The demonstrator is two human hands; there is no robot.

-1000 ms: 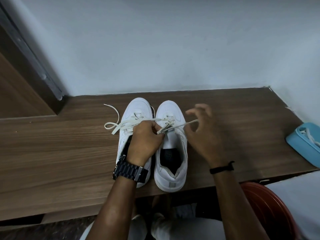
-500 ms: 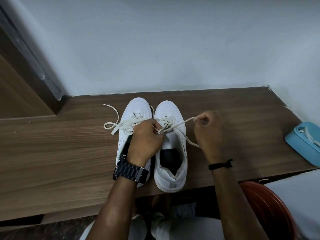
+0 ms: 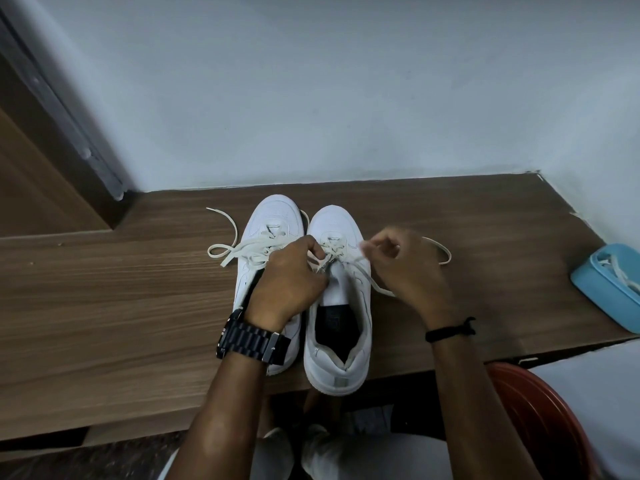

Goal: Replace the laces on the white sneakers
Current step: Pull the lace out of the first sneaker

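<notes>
Two white sneakers stand side by side on the wooden table, toes toward the wall. My left hand (image 3: 289, 278) lies over the left sneaker (image 3: 273, 218) and pinches the cream lace at the eyelets of the right sneaker (image 3: 341, 344). My right hand (image 3: 405, 268) is closed on the other end of that lace (image 3: 440, 249), which loops out to the right of my knuckles. The left sneaker's lace (image 3: 225, 252) trails loose to the left on the table. The right sneaker's tongue and dark insole show behind the eyelets.
A light blue box (image 3: 602, 289) with a coiled lace inside sits at the table's right edge. A red-brown plastic stool or tub (image 3: 540, 420) stands below the table's front edge on the right. A wooden door frame (image 3: 45, 140) rises at the left. The wall is close behind the shoes.
My right hand closed on the lace, then drew in toward the right sneaker's eyelets; the free end now loops out to the right. My left hand stayed pinching at the eyelets.
</notes>
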